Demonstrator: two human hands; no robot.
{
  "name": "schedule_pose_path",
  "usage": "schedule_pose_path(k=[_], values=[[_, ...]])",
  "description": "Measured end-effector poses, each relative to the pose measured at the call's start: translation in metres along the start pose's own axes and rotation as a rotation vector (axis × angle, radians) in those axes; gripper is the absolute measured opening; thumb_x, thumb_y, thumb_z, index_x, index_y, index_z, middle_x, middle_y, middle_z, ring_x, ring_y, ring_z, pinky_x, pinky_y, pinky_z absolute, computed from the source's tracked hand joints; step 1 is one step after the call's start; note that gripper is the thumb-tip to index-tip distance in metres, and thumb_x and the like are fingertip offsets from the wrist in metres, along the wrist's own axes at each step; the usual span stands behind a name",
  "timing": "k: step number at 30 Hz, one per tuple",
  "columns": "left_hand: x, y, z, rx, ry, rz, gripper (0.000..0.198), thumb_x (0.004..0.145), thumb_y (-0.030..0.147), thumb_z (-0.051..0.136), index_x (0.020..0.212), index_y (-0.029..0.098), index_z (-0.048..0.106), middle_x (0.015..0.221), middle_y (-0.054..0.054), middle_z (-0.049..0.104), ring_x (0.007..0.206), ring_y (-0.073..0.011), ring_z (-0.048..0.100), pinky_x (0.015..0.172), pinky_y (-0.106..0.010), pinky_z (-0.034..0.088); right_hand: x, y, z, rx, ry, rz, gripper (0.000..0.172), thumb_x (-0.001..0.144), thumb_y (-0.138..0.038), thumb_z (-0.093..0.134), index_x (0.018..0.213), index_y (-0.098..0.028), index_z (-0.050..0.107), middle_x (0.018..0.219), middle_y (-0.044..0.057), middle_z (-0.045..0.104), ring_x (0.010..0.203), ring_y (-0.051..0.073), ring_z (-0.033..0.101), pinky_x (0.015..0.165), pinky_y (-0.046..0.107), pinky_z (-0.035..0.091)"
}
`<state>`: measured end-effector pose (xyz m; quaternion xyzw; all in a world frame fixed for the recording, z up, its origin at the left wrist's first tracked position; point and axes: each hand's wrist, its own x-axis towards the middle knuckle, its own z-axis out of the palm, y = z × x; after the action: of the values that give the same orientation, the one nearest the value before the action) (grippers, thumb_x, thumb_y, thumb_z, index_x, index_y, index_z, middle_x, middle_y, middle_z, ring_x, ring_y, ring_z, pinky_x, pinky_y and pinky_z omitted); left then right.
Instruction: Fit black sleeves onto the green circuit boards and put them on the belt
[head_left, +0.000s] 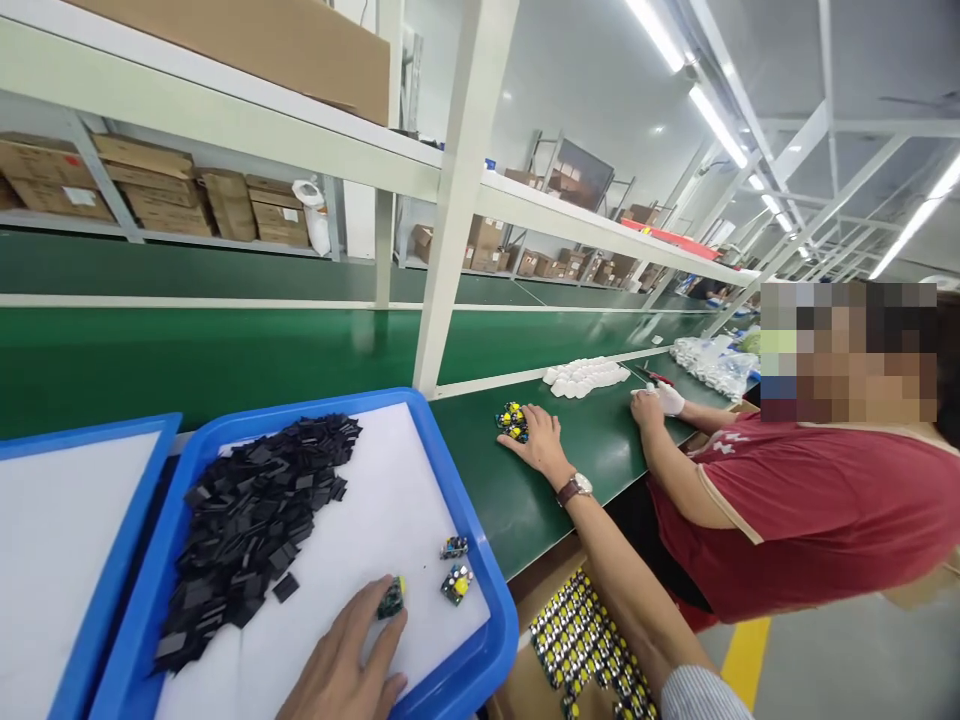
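A small circuit board (391, 598) with a yellow part is pinched between the thumb and fingers of my left hand (352, 655), above the white liner of a blue tray (499, 600). Two more circuit boards (456, 584) lie near the tray's right side. Many thin black square pieces (262, 510) are heaped on the tray's left half. Out on the green bench (480, 480), my right hand (544, 445), wearing a wristwatch, has its thumb and fingers around a cluster of circuit boards (511, 420) with yellow parts.
A cardboard box (536, 675) below the bench edge holds rows of similar boards. White pieces (585, 377) lie farther along the bench. At right sits a co-worker in a red shirt (825, 500), hands near red-handled pliers (656, 376). A shelf post (457, 200) rises behind the tray.
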<state>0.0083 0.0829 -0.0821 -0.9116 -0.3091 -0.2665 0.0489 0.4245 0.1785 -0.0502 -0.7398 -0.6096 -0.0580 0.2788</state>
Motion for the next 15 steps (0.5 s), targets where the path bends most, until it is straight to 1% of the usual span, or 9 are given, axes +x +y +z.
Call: schedule_pose_path(k=[2,4,5,6,8,9,11,13,15], values=[[-0.003,0.006,-0.003,-0.039,-0.026,-0.092,0.029,0.105,0.03,0.047,0.116,0.025,0.073,0.141,-0.011,0.065,0.111,-0.0288,0.075,0.089,-0.039,0.067,-0.007,-0.021,-0.006,0.062,0.007,-0.048,0.072,0.094,-0.056,0.067,0.145,-0.008,0.053,0.152,0.031,0.051,0.147,0.046,0.041,0.12,0.074,0.024],[0.0,0.016,-0.008,-0.078,-0.076,-0.164,0.029,0.106,0.025,0.044,0.109,0.022,0.072,0.138,-0.013,0.065,0.113,-0.0296,0.074,0.091,-0.04,0.066,-0.021,-0.051,-0.012,0.159,-0.035,-0.15,0.06,0.1,-0.049,0.062,0.146,-0.011,0.052,0.153,0.027,0.051,0.148,0.039,0.042,0.122,0.065,0.031],[0.003,0.022,-0.012,-0.12,-0.126,-0.141,0.027,0.104,0.019,0.045,0.11,0.022,0.071,0.136,-0.013,0.065,0.117,-0.0303,0.073,0.092,-0.04,0.066,-0.029,-0.069,-0.015,0.215,-0.08,-0.218,0.054,0.102,-0.045,0.06,0.146,-0.014,0.053,0.151,0.024,0.054,0.146,0.035,0.046,0.122,0.059,0.036],[0.007,0.027,-0.016,-0.153,-0.177,-0.158,0.03,0.103,0.013,0.045,0.116,0.022,0.07,0.138,-0.014,0.063,0.121,-0.03,0.071,0.092,-0.038,0.065,-0.038,-0.087,-0.017,0.271,-0.138,-0.291,0.05,0.104,-0.043,0.059,0.146,-0.016,0.055,0.149,0.021,0.057,0.144,0.031,0.05,0.121,0.054,0.041],[0.015,0.035,-0.026,-0.177,-0.194,-0.258,0.041,0.097,0.003,0.042,0.127,0.02,0.065,0.142,-0.017,0.059,0.118,-0.0308,0.071,0.087,-0.039,0.066,-0.054,-0.122,-0.02,0.368,-0.277,-0.44,0.044,0.103,-0.04,0.062,0.143,-0.022,0.059,0.145,0.014,0.062,0.138,0.026,0.058,0.117,0.046,0.049],[0.019,0.037,-0.033,-0.204,-0.227,-0.268,0.048,0.095,-0.001,0.041,0.133,0.019,0.061,0.143,-0.017,0.059,0.119,-0.0314,0.07,0.092,-0.042,0.065,-0.06,-0.138,-0.019,0.407,-0.352,-0.514,0.042,0.103,-0.039,0.063,0.142,-0.024,0.06,0.144,0.012,0.063,0.136,0.026,0.06,0.116,0.044,0.051],[0.021,0.04,-0.049,-0.26,-0.288,-0.301,0.057,0.087,-0.008,0.04,0.135,0.018,0.059,0.135,-0.015,0.063,0.121,-0.0305,0.068,0.097,-0.045,0.062,-0.069,-0.167,-0.015,0.443,-0.492,-0.656,0.041,0.103,-0.035,0.063,0.143,-0.024,0.06,0.143,0.012,0.065,0.134,0.026,0.061,0.115,0.043,0.053],[0.016,0.04,-0.064,-0.279,-0.329,-0.346,0.052,0.086,-0.01,0.039,0.125,0.017,0.063,0.12,-0.012,0.067,0.112,-0.0294,0.068,0.096,-0.045,0.062,-0.072,-0.19,-0.008,0.444,-0.588,-0.767,0.039,0.105,-0.031,0.061,0.142,-0.02,0.061,0.14,0.014,0.066,0.131,0.027,0.063,0.113,0.044,0.054],[0.007,0.039,-0.076,-0.259,-0.364,-0.39,0.042,0.089,-0.009,0.04,0.11,0.017,0.067,0.106,-0.01,0.068,0.1,-0.0286,0.069,0.088,-0.045,0.064,-0.073,-0.21,0.003,0.44,-0.628,-0.836,0.034,0.105,-0.027,0.061,0.137,-0.02,0.064,0.135,0.013,0.068,0.125,0.027,0.066,0.109,0.044,0.056]])
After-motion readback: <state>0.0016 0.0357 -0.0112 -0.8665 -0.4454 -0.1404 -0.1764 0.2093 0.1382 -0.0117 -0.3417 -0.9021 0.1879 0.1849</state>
